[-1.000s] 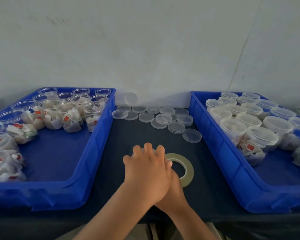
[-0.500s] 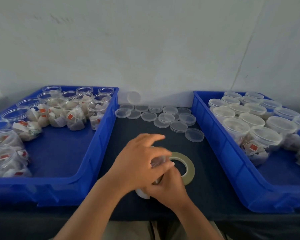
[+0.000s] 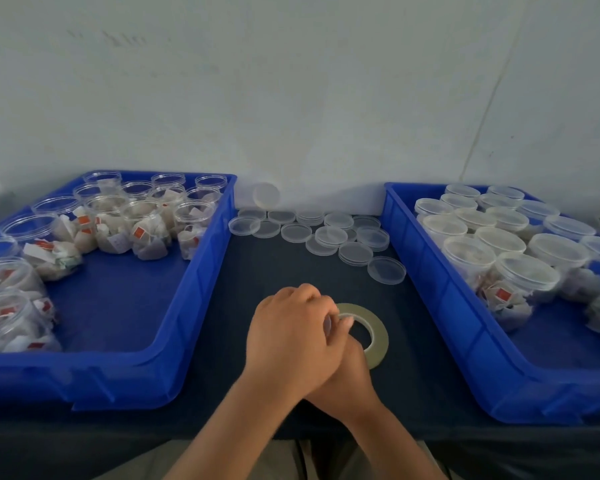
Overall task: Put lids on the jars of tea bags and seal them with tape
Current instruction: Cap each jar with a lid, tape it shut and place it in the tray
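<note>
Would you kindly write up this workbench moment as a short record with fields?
Left hand: lies over the right one, fingers curled on a clear plastic jar that is mostly hidden
Right hand: underneath, grip hidden
Tape: olive-green tape roll flat on the dark tablecloth, partly covered by the hands
Left blue plastic bin: open clear jars of tea bags
Right blue plastic bin: jars with lids on
Between the bins: clear round plastic lids loose on the cloth
</note>
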